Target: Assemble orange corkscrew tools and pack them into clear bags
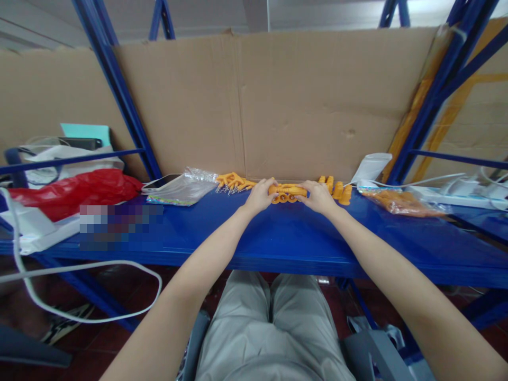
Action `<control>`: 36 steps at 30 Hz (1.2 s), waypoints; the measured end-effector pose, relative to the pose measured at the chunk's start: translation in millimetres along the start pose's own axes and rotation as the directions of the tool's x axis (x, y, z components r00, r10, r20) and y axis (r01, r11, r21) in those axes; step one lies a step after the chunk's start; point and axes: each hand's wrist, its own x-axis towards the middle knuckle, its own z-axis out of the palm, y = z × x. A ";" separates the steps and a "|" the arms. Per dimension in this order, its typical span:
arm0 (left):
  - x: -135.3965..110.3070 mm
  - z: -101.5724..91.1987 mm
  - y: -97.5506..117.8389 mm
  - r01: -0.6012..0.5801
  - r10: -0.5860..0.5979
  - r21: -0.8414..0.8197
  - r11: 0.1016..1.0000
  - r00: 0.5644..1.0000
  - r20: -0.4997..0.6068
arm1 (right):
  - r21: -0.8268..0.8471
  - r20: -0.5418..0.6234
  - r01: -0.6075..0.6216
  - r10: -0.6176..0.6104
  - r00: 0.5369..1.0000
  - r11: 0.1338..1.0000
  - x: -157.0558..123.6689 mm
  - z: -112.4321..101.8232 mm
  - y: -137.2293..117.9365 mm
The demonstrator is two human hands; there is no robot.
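Observation:
A bundle of small orange plastic pieces lies on the blue shelf in front of me. My left hand grips its left end with curled fingers. My right hand grips its right end the same way. More loose orange pieces lie to the left with small chains. Another group of orange pieces stands just right of my right hand.
A clear plastic bag and a phone lie left of the pieces. A red bag sits far left. A bag of orange parts and a white pouch lie right. Cardboard backs the shelf.

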 end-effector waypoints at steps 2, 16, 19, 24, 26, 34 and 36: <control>0.4 1.3 -2.0 0.000 0.000 -0.010 1.000 1.000 -0.006 | 0.026 -0.006 0.005 -0.005 1.000 1.000 0.6 0.6 2.3; 1.6 2.2 -10.3 0.064 -0.064 -0.044 0.997 0.998 0.000 | 0.051 0.033 -0.042 0.040 0.999 0.998 2.5 1.9 15.6; 1.5 2.6 -11.8 0.054 -0.054 -0.038 0.998 0.999 -0.001 | 0.061 0.038 -0.036 0.034 0.999 0.998 2.0 1.8 16.0; 1.0 2.7 -13.8 0.038 -0.038 -0.016 0.999 0.999 -0.003 | 0.097 0.066 -0.034 0.027 0.997 0.995 1.3 2.3 13.5; 0.9 2.8 -14.1 0.039 -0.039 -0.009 0.999 0.999 -0.002 | 0.104 0.076 -0.045 0.037 0.996 0.994 1.5 2.5 12.5; 0.2 4.0 -14.4 0.027 -0.027 0.008 1.000 1.000 -0.017 | 0.132 0.056 -0.058 0.051 0.997 0.990 2.0 5.1 14.1; 0.1 4.0 -14.3 0.026 -0.026 0.010 1.000 1.000 -0.017 | 0.133 0.064 -0.071 0.063 0.996 0.989 1.7 5.1 13.4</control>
